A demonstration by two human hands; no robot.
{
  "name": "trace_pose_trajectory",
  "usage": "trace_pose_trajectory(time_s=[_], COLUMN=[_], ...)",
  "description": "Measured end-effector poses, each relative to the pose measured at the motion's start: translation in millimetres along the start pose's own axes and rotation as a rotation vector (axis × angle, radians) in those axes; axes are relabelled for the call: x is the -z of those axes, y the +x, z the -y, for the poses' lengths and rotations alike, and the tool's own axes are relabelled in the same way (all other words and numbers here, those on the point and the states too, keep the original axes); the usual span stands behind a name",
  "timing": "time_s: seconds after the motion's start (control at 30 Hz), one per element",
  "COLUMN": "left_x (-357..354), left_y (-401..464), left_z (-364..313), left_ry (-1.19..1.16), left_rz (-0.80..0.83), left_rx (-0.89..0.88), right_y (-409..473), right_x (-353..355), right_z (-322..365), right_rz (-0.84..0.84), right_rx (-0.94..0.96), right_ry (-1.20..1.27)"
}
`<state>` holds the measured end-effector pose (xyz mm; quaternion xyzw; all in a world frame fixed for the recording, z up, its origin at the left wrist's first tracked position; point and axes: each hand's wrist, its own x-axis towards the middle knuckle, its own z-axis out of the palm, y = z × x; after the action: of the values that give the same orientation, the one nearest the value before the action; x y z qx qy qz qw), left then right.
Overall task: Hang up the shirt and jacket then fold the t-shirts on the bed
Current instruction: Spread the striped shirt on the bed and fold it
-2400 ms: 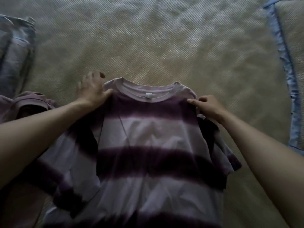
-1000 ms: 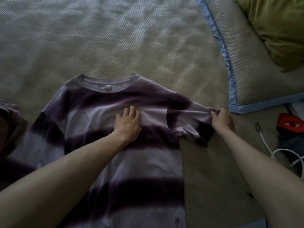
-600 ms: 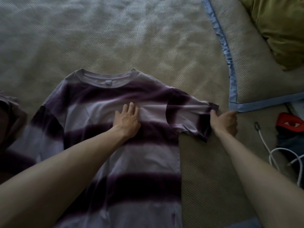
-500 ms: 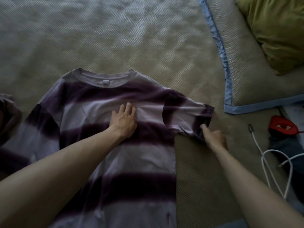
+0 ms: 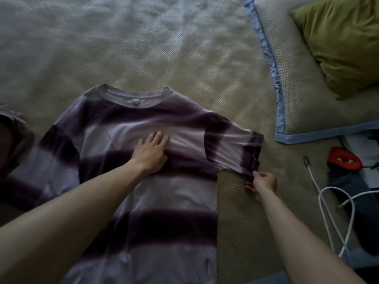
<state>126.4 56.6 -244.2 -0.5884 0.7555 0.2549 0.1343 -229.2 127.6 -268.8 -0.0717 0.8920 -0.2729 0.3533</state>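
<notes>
Your left hand lies flat, fingers straight, pressing the chest of the striped t-shirt against the bed cover. Your right hand pinches the lower corner of the right sleeve at its hem. The t-shirt lies face up and spread near the bed's near edge, collar away from you. Treat it as light, limp knit fabric: it likely stretches, wrinkles and drags rather than slides as one piece. Grip at hems, seams or the shoulder line, where the cloth is doubled, and keep one palm anchoring the body. A pillow, a green cushion and a white cable lie to the right.
</notes>
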Motion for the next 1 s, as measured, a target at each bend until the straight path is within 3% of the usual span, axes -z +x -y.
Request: trace_pose_trajectory(time_s=[0.1,0.17,0.27,0.37,0.5,0.6,0.8,1.0], left_x=[-6,-11,-17,-17,-23,-34,-53,-57], left_y=[-23,-45,-78,-110,-153,-179,-202,-199], left_z=[15,37,82,128,182,202,227,238], left_ry=[-0.002,0.038,0.065,0.016,0.042,-0.005,-0.666,-1.328], left_rz=[-0.090,-0.139,-0.227,-0.266,-0.285,-0.423,-0.482,-0.710], left_rx=[-0.036,-0.007,0.133,0.325,0.454,0.576,1.129,1.223], right_y=[-24,-53,-107,-154,-226,-269,-330,-371], right_x=[-1,-11,-51,-106,-172,-209,-255,-290], right_z=[12,19,26,24,14,4,-14,-27], right_rz=[-0.203,-0.196,0.041,0.349,0.817,0.972,1.068,1.045], right_rx=[0.140,0.305,0.567,0.703,0.636,0.572,0.638,0.796], right_ry=[-0.181,-0.263,-0.351,-0.472,-0.508,-0.561,-0.629,-0.707])
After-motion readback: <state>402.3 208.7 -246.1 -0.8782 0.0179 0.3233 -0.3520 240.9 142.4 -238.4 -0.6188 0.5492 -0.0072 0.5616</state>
